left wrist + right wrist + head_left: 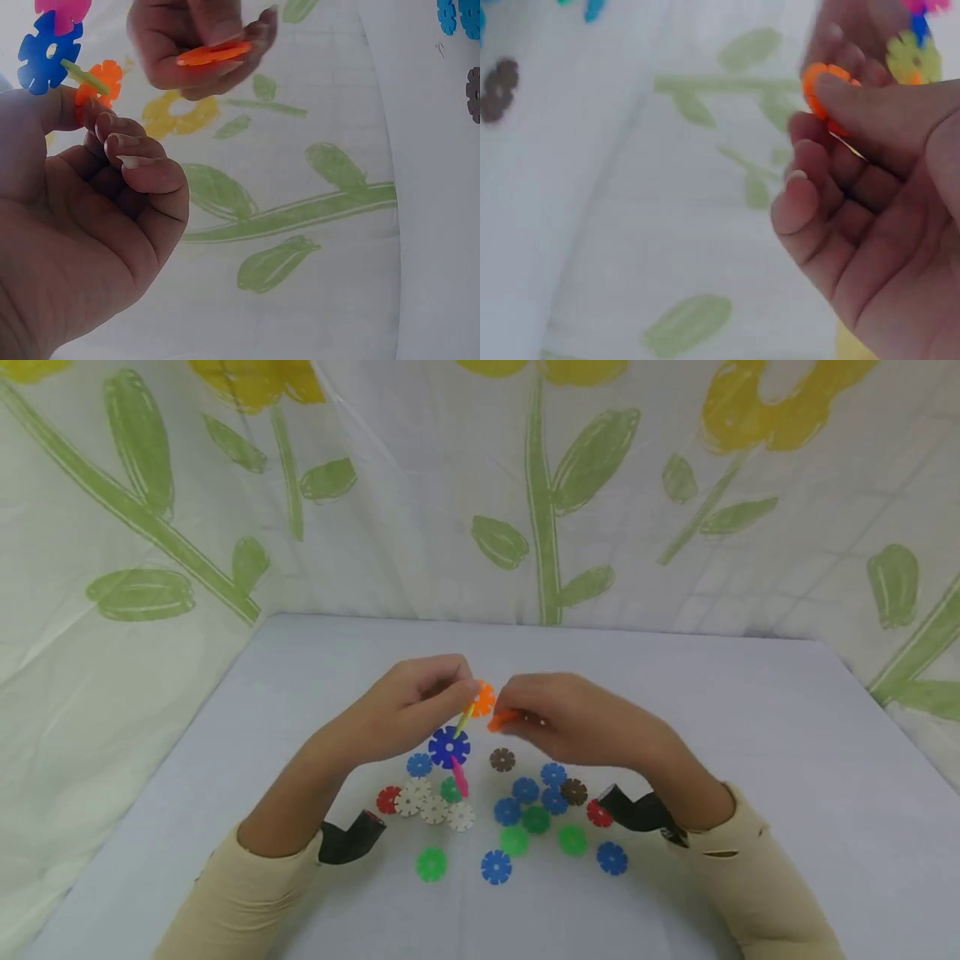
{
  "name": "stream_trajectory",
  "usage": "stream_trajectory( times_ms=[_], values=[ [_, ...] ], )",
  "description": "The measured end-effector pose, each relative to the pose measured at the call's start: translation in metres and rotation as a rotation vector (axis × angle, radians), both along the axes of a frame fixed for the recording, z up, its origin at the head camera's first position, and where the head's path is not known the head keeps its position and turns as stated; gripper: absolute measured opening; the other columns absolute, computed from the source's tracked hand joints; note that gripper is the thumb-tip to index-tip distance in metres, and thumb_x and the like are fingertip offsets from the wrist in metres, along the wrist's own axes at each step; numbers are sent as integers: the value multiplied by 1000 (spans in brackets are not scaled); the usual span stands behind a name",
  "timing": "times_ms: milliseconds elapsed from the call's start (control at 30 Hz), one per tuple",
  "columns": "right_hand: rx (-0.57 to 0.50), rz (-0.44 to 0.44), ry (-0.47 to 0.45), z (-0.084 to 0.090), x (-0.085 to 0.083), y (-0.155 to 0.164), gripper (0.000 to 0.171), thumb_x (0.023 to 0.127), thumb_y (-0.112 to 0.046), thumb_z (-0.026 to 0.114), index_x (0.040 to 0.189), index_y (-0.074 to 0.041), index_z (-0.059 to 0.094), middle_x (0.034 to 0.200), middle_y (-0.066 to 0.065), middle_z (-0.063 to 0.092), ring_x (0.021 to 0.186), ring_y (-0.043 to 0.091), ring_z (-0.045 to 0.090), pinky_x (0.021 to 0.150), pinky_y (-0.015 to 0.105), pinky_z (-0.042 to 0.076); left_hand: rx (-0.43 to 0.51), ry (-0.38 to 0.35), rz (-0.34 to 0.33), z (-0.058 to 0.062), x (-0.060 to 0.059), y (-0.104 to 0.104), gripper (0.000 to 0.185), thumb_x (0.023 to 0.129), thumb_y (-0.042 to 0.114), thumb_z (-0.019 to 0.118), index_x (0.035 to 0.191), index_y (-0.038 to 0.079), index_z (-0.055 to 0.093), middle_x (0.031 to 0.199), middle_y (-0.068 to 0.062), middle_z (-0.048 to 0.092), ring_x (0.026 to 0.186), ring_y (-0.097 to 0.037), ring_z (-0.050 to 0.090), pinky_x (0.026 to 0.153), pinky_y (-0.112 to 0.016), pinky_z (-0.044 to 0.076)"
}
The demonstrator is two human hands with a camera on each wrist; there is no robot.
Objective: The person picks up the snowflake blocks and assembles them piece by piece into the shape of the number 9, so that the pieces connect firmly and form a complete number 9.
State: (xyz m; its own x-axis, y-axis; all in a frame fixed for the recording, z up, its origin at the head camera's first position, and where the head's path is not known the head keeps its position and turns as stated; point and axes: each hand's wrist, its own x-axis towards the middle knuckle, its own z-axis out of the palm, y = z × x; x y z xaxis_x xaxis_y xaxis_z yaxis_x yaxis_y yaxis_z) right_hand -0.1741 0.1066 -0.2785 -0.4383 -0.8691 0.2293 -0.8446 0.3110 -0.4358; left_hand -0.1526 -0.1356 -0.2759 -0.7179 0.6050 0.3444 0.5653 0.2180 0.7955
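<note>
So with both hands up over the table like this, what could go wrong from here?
The right hand only pinches the loose orange plastic snowflake disc by its faces; it could slip and drop among the scattered discs on the white table. The left hand holds the joined chain of orange, yellow-green, blue and pink discs by one end, so pushing the new disc in may twist it apart.

No readable text, label, brand, number or sign anywhere: none on the plastic discs (517, 814), table (750, 760), or flower-printed cloth (480, 485) behind the table.
</note>
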Motion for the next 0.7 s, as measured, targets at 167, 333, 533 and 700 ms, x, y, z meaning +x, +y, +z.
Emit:
stream_trajectory(
  times_ms=[167, 333, 533, 700],
  values=[
    [-160, -17, 77, 17, 0, 17, 11, 93, -2, 70, 101, -10, 66, 85, -10, 63, 73, 4, 56, 67, 23, 53, 26, -9, -17, 0, -1, 1, 19, 101, 11, 50, 83, 12, 53, 67, -1, 43, 58, -22, 44, 55, -31, 39],
    [-213, -5, 114, 21, 4, 17, 13, 91, -1, 71, 100, -9, 68, 85, -9, 65, 72, 4, 57, 66, 22, 53, 43, -25, -59, -1, -2, 2, 17, 101, 10, 50, 85, 10, 54, 69, -2, 45, 60, -22, 45, 56, -31, 41],
    [-233, -14, 188, 19, 6, 14, 14, 88, 1, 74, 99, -7, 70, 87, -6, 66, 78, 6, 59, 70, 22, 54, 39, -39, -76, -2, -1, 2, 16, 101, 10, 52, 85, 9, 55, 69, -2, 45, 61, -23, 46, 56, -31, 41],
    [-224, -78, 413, 17, 14, 10, 19, 83, 2, 79, 97, -5, 69, 83, 0, 62, 78, 15, 58, 68, 25, 53, 48, -30, -83, -1, -1, 2, 16, 102, 12, 53, 86, 11, 55, 67, -1, 46, 58, -22, 46, 53, -31, 41]
  ],
)
